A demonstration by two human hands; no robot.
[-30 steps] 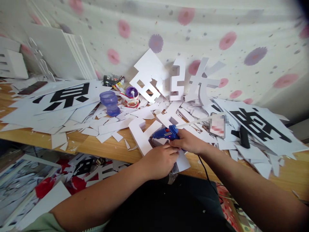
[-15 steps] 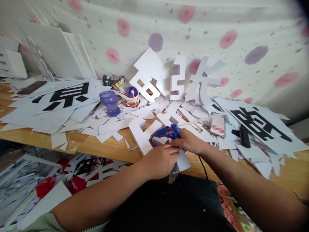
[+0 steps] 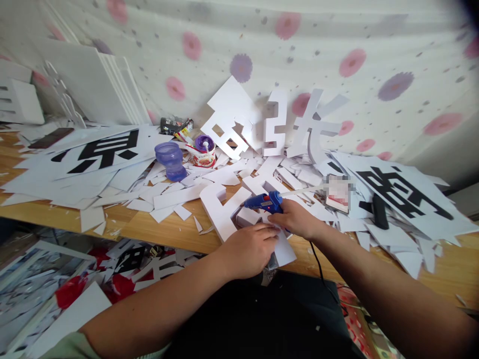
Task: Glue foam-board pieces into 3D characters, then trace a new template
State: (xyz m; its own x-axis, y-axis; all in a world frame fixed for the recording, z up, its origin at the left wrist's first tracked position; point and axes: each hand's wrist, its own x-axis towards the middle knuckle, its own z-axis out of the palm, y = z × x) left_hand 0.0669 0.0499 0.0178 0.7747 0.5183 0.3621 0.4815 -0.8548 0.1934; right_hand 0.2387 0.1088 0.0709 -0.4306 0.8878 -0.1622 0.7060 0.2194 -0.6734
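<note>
My right hand (image 3: 299, 218) is wrapped round the handle of a blue hot glue gun (image 3: 264, 202), its nozzle pointing left over a white foam character (image 3: 220, 214). A pale glue stick (image 3: 299, 191) sticks out of the gun's back. The character has raised walls and lies at the table's front edge. My left hand (image 3: 251, 249) grips its near part, fingers bent together over the top; the thumb is hidden. Below my fingers, a small dark grey thing (image 3: 272, 261) shows partly under the foam.
White foam scraps cover much of the wooden table (image 3: 179, 238). A purple cup (image 3: 171, 160) and a paper tub (image 3: 202, 155) stand behind. Finished foam characters (image 3: 276, 122) lean at the curtain. Printed sheets (image 3: 407, 192) lie right, and the gun's black cord (image 3: 319, 267) hangs over the edge.
The glue gun has shifted slightly right with my right hand, its nozzle now nearer the character's upper wall. My left hand stays almost in place.
</note>
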